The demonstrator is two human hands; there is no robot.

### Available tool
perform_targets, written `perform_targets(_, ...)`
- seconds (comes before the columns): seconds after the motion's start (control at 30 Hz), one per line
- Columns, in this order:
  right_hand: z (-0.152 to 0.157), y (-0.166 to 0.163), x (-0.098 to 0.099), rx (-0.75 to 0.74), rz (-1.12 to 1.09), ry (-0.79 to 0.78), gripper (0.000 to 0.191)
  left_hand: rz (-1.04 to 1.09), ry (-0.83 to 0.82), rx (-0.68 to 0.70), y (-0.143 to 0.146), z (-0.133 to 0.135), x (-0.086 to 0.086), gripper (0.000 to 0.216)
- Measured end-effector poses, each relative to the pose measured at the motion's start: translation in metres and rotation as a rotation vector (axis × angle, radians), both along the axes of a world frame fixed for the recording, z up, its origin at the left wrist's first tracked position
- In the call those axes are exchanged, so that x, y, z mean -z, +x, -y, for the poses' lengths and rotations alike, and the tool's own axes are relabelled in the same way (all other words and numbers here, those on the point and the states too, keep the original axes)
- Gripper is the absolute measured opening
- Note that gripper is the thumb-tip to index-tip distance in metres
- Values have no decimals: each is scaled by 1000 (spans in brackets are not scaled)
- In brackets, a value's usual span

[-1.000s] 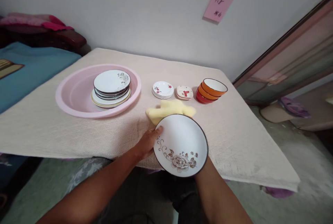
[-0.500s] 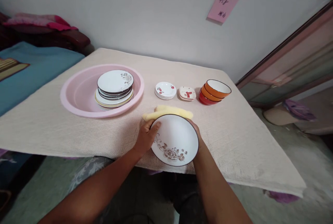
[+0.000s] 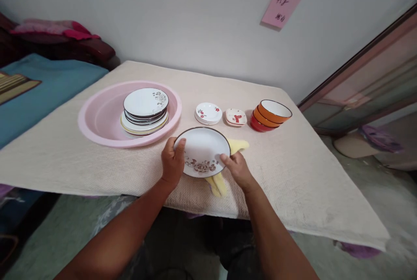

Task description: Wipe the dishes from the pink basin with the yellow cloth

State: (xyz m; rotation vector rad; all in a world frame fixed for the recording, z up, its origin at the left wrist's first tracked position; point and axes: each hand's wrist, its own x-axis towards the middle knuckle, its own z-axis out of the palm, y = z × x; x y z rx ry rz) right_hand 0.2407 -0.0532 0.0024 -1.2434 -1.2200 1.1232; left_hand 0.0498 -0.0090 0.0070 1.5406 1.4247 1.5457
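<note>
A white plate with a dark rim and brown flowers is held between my two hands over the front of the table. My left hand grips its left edge, thumb on the upper face. At its lower right edge, my right hand is closed with the thumb on top and the fingers mostly hidden. Partly covered by the plate, a yellow cloth shows on its right and below it. Whether the cloth touches the plate I cannot tell.
Left is a pink basin with a stack of plates inside. Behind the held plate stand small flowered saucers, square dishes and a leaning stack of orange and red bowls. A pale cloth covers the table.
The plate has moved up and left, away from my body, and lies flatter to my view. My right thumb now shows on its face. More of the yellow cloth appears below it.
</note>
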Motion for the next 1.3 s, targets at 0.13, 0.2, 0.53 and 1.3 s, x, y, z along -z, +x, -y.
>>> perform_targets(0.13,0,-22,12,-78,-148,-45,38,115,36,-112,3,-7,-1,27)
perform_targets(0.2,-1,-27,15,-41,-214,-51,39,159,37,-85,4,-8,-1,27)
perform_targets(0.53,8,24,-4,178,113,6,28,-183,-173,512,-21,-21,-4,26)
perform_targets(1.3,2,-44,-6,-95,-570,-270,63,638,-645,649,8,6,6,44)
